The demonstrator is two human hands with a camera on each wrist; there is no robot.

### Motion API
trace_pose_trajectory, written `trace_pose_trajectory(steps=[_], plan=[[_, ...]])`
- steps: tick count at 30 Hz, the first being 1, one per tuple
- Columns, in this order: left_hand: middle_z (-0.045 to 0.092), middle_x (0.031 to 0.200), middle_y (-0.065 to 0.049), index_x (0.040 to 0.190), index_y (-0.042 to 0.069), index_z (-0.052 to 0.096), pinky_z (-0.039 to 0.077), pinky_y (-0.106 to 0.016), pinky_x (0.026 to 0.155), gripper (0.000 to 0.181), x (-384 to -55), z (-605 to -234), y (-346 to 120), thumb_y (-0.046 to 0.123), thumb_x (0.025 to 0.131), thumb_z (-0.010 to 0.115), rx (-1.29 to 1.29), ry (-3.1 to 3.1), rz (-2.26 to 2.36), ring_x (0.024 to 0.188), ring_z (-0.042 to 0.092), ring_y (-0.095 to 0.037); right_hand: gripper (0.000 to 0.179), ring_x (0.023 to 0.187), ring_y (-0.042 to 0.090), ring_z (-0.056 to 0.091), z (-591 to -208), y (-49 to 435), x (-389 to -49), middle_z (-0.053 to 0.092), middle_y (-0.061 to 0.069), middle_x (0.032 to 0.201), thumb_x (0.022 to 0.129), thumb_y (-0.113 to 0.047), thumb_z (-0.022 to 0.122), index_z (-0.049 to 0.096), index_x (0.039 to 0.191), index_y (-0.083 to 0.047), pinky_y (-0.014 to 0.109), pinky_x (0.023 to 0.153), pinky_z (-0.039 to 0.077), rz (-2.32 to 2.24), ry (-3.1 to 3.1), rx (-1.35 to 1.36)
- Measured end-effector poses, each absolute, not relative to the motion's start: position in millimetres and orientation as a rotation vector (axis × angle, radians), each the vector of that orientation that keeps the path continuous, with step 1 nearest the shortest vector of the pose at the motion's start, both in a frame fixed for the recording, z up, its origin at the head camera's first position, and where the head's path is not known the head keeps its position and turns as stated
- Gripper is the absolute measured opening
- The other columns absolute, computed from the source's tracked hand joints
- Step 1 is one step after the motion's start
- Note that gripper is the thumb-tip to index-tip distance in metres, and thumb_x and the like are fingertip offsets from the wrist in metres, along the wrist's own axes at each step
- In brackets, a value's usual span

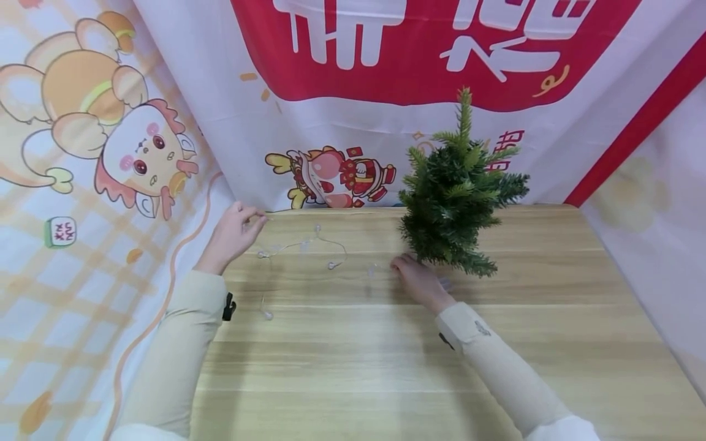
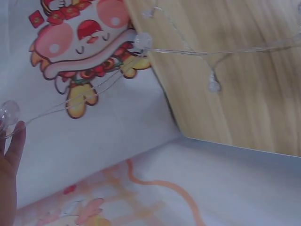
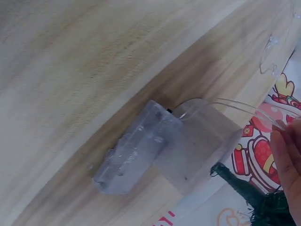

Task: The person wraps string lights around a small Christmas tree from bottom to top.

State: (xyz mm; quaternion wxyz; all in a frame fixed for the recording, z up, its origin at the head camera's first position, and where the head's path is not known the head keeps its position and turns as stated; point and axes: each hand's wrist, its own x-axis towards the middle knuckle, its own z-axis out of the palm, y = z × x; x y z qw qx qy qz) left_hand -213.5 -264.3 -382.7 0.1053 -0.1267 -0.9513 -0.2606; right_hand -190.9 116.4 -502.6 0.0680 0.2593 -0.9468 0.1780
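In the head view my left hand (image 1: 228,236) is near the table's back left corner, pinching the thin wire of a string of lights (image 1: 331,266). Clear round bulbs (image 2: 142,41) hang along that wire in the left wrist view. My right hand (image 1: 416,278) is beside the bottom of a small artificial Christmas tree (image 1: 452,202). Its fingers (image 3: 284,155) pinch the wire near a clear battery box (image 3: 136,150). The box lies on the wood against a pale grey block (image 3: 202,146), with the tree's green trunk (image 3: 240,186) overlapping the block's edge in this view.
A wood-grain table (image 1: 342,361) lies under everything. Behind it hangs a white and red printed cloth (image 1: 353,73), and another cloth (image 1: 83,275) with cartoon figures covers the left side. White cloth (image 1: 651,202) hangs at the right.
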Motion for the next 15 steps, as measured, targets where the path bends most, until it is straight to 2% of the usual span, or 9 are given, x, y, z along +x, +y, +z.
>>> trace_pose_trajectory(steps=[6,9,15], plan=[[0.039,0.076,-0.005,0.105,0.004,0.069,0.032,-0.03,0.061,0.019,-219.0,-360.0,-242.6,0.016,0.094,0.06,-0.469,-2.652,-0.688,0.068,0.036,-0.018,0.02,0.094,0.02,0.064,-494.5,107.2,-197.2,0.066,0.004,0.103,0.097,-0.014,0.054,0.063,0.114,-0.01,0.033,0.077,0.055,0.522,-3.027,0.714],[0.04,0.075,-0.005,0.104,0.006,0.07,0.031,-0.029,0.058,0.019,-219.2,-349.9,-232.8,0.017,0.094,0.06,-0.502,-2.619,-0.662,0.066,0.035,-0.017,0.024,0.093,0.021,0.064,-484.5,100.0,-201.9,0.065,0.007,0.104,0.098,-0.015,0.053,0.061,0.119,-0.006,0.033,0.079,0.055,0.588,-3.063,0.71],[0.04,0.073,-0.004,0.103,0.005,0.071,0.03,-0.026,0.057,0.018,-217.8,-336.9,-218.4,0.017,0.092,0.063,-0.535,-2.584,-0.666,0.064,0.034,-0.015,0.028,0.1,0.025,0.065,-454.5,80.2,-211.7,0.066,0.014,0.111,0.1,-0.016,0.049,0.062,0.119,-0.001,0.036,0.087,0.054,0.79,-3.013,0.712]])
